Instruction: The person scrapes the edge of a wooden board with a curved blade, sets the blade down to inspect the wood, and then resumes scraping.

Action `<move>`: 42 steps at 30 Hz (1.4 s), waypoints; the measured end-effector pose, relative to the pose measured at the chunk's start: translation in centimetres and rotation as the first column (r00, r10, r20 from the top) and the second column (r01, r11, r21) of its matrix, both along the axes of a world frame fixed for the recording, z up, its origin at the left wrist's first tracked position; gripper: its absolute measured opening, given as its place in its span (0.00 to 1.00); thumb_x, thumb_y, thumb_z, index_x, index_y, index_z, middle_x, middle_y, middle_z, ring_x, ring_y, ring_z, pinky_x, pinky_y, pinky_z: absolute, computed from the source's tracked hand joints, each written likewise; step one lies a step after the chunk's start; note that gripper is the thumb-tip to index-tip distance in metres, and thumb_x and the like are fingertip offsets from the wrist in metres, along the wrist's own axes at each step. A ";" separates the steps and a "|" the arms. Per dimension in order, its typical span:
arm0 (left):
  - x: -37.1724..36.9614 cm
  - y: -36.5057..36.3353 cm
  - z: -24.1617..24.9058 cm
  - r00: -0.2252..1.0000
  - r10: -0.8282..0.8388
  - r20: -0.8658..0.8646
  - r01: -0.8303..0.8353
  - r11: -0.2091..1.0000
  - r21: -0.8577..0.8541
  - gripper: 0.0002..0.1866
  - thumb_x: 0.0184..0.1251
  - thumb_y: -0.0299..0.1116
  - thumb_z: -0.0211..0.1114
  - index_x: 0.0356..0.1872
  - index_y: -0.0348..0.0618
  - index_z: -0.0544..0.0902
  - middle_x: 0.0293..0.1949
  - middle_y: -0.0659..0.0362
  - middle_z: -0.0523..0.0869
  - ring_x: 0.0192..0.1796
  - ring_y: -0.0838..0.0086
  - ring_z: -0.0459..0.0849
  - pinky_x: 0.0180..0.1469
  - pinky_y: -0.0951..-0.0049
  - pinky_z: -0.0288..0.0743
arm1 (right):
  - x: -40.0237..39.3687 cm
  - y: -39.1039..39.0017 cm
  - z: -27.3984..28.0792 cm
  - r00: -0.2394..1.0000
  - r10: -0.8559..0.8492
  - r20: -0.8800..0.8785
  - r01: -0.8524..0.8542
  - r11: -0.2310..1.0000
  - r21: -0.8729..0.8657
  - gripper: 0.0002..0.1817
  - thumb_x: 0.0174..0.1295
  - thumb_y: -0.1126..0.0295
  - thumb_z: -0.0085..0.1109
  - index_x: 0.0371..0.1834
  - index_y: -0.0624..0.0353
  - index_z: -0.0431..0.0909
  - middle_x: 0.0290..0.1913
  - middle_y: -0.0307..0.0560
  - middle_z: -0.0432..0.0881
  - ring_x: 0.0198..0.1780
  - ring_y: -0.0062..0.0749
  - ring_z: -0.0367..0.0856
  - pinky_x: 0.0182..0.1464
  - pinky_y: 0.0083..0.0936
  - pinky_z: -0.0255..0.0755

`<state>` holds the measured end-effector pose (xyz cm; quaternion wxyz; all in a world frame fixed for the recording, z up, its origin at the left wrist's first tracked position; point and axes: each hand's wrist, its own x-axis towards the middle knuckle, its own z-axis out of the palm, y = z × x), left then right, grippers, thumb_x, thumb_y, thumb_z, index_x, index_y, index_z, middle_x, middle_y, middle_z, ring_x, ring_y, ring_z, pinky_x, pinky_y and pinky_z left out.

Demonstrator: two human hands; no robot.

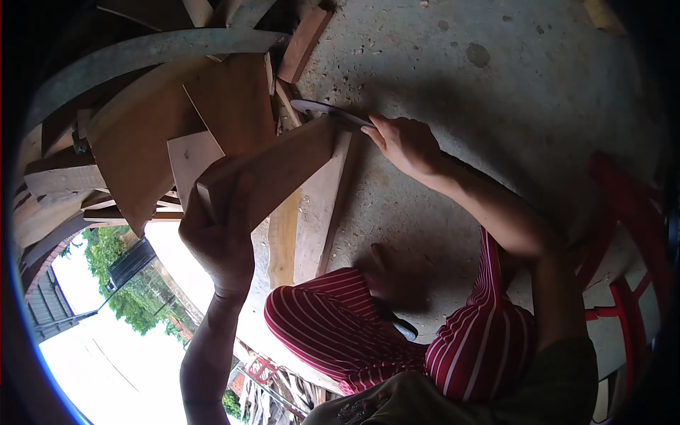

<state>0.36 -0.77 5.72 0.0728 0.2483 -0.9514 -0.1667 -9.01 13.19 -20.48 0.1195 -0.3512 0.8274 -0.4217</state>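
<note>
My left hand is wrapped round the near end of a thick wooden block, which slants up and away to the right. At the block's far end, my right hand pinches the edge of a thin, flat, greyish disc. The disc lies at or just above that end; whether the two touch I cannot tell. Below the block, a long pale board runs down toward my knee, with a yellowish board beside it.
Wood sheets and a curved grey piece are piled at the left. A reddish block lies on the concrete floor. A red metal frame stands at the right. My striped knees are below.
</note>
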 end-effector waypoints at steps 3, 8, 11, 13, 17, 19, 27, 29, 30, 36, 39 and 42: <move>0.2 -0.7 -0.1 0.998 0.059 -0.036 -0.053 0.984 0.171 0.16 0.68 0.31 0.65 0.54 0.36 0.80 0.49 0.54 0.87 0.54 0.69 0.83 0.63 0.63 0.71 | -0.6 0.8 3.9 0.987 0.041 0.154 -0.034 0.998 -0.045 0.13 0.71 0.59 0.55 0.36 0.57 0.73 0.18 0.51 0.77 0.19 0.47 0.79 0.21 0.40 0.71; -0.3 0.3 0.1 0.999 0.038 -0.010 -0.037 0.993 0.114 0.15 0.68 0.31 0.64 0.53 0.36 0.81 0.50 0.54 0.87 0.53 0.69 0.84 0.62 0.64 0.72 | -0.8 0.3 3.8 0.988 0.066 0.140 -0.065 0.998 -0.014 0.14 0.71 0.58 0.55 0.34 0.58 0.74 0.16 0.51 0.76 0.18 0.46 0.79 0.21 0.39 0.71; -0.5 -0.1 0.2 1.000 -0.017 -0.027 0.018 0.998 0.061 0.14 0.68 0.31 0.64 0.51 0.36 0.83 0.50 0.55 0.87 0.53 0.68 0.84 0.63 0.64 0.71 | -1.9 -0.1 3.7 0.998 0.063 0.011 -0.062 0.997 -0.042 0.15 0.70 0.57 0.56 0.34 0.57 0.75 0.17 0.50 0.76 0.18 0.44 0.79 0.21 0.38 0.71; -0.2 0.0 -0.5 0.998 0.003 -0.060 0.004 0.994 0.112 0.14 0.68 0.31 0.64 0.52 0.36 0.83 0.50 0.54 0.87 0.53 0.67 0.85 0.62 0.63 0.72 | -1.5 0.4 6.0 0.995 0.103 -0.007 -0.103 0.994 -0.043 0.15 0.70 0.55 0.56 0.34 0.56 0.75 0.18 0.50 0.77 0.19 0.43 0.79 0.21 0.37 0.71; -0.2 0.0 0.0 0.998 0.058 -0.026 -0.054 0.990 0.132 0.16 0.68 0.33 0.65 0.53 0.35 0.82 0.49 0.53 0.87 0.52 0.66 0.85 0.61 0.64 0.74 | -1.4 0.0 5.2 0.994 0.106 0.026 -0.105 0.994 -0.040 0.15 0.70 0.55 0.56 0.36 0.56 0.75 0.17 0.48 0.77 0.19 0.41 0.80 0.21 0.35 0.72; -0.3 0.1 0.2 0.997 0.068 -0.031 -0.065 0.991 0.114 0.15 0.65 0.28 0.68 0.51 0.34 0.83 0.47 0.54 0.87 0.49 0.72 0.84 0.55 0.69 0.76 | -1.8 -0.1 5.4 0.995 0.093 -0.028 -0.095 0.994 -0.049 0.15 0.70 0.55 0.56 0.38 0.55 0.75 0.16 0.48 0.76 0.18 0.41 0.80 0.20 0.34 0.72; -0.3 -0.1 -0.1 0.998 0.002 -0.055 0.003 0.995 0.104 0.18 0.68 0.30 0.65 0.56 0.35 0.79 0.49 0.54 0.87 0.53 0.68 0.85 0.61 0.67 0.75 | -1.4 0.1 4.5 0.996 0.081 -0.033 -0.083 0.993 -0.079 0.15 0.70 0.54 0.55 0.37 0.55 0.76 0.16 0.48 0.76 0.18 0.39 0.80 0.20 0.35 0.72; -0.2 -0.1 -0.1 1.000 -0.010 -0.016 0.011 1.000 0.016 0.16 0.68 0.30 0.65 0.55 0.35 0.80 0.49 0.54 0.87 0.53 0.68 0.85 0.61 0.67 0.75 | -1.7 0.3 5.5 0.995 0.094 -0.016 -0.095 0.995 -0.040 0.13 0.69 0.56 0.56 0.37 0.55 0.76 0.19 0.48 0.78 0.20 0.41 0.81 0.22 0.36 0.75; -0.3 -0.1 -0.1 1.000 -0.010 -0.017 0.010 1.000 0.008 0.16 0.68 0.30 0.65 0.55 0.35 0.80 0.49 0.54 0.87 0.53 0.68 0.85 0.61 0.67 0.75 | -1.6 0.4 6.2 0.995 0.097 0.027 -0.095 0.994 -0.044 0.12 0.69 0.58 0.56 0.35 0.55 0.75 0.21 0.49 0.80 0.23 0.42 0.83 0.25 0.37 0.78; -0.1 0.0 0.0 0.999 0.041 -0.020 -0.038 0.993 0.114 0.15 0.68 0.30 0.65 0.53 0.35 0.81 0.50 0.53 0.87 0.54 0.66 0.84 0.63 0.62 0.73 | -1.5 -0.3 4.6 0.993 0.114 0.008 -0.114 0.993 0.015 0.13 0.69 0.56 0.56 0.35 0.55 0.75 0.21 0.47 0.80 0.22 0.41 0.83 0.23 0.36 0.77; -0.3 0.3 0.0 0.999 0.013 -0.033 -0.012 0.999 0.036 0.14 0.68 0.31 0.65 0.52 0.35 0.83 0.49 0.54 0.87 0.53 0.68 0.84 0.64 0.63 0.72 | -1.5 -0.1 5.2 0.995 0.097 -0.015 -0.097 0.995 0.016 0.13 0.69 0.57 0.55 0.38 0.55 0.75 0.20 0.47 0.80 0.21 0.41 0.83 0.24 0.37 0.77; 0.0 -0.3 -0.1 0.995 0.093 -0.024 -0.088 0.985 0.151 0.14 0.68 0.31 0.65 0.51 0.36 0.83 0.48 0.55 0.87 0.53 0.69 0.84 0.62 0.65 0.73 | -1.2 0.9 7.3 0.994 0.074 -0.081 -0.082 0.992 -0.100 0.13 0.69 0.55 0.57 0.40 0.53 0.78 0.15 0.46 0.76 0.16 0.38 0.79 0.18 0.32 0.71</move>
